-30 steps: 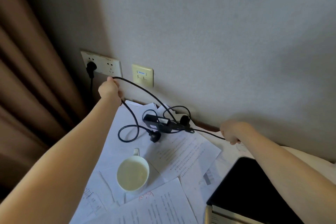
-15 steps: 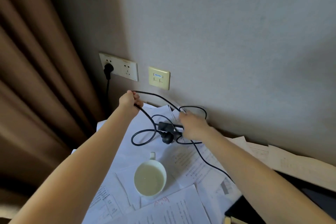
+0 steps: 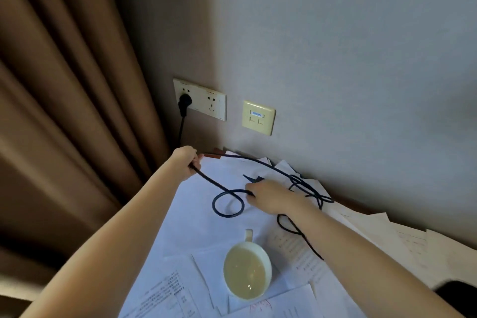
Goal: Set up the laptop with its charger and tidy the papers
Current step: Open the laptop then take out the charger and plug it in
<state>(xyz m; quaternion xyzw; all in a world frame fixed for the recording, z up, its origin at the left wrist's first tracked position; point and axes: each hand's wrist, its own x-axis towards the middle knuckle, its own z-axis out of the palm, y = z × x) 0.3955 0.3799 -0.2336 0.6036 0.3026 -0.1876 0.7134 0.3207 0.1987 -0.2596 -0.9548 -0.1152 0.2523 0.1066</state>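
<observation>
A black charger cable (image 3: 227,204) loops over loose white papers (image 3: 196,217) on the desk. My left hand (image 3: 187,160) is closed on the cable near the wall, below the double socket (image 3: 206,104). My right hand (image 3: 268,195) covers the charger's black brick, of which only a corner (image 3: 254,178) shows, and grips it. More cable tangles to the right (image 3: 307,190) and runs under my right forearm. A dark corner of the laptop (image 3: 456,294) shows at the bottom right.
A white cup (image 3: 247,271) full of pale liquid stands on the papers near my right forearm. Another black plug (image 3: 184,103) sits in the socket's left outlet. A cream data plate (image 3: 258,117) is on the wall. Brown curtains (image 3: 64,111) hang at left.
My right hand came from the laptop side to the charger brick and now covers it. My left hand dropped lower from the socket. The view swung left, pushing the laptop nearly out of frame.
</observation>
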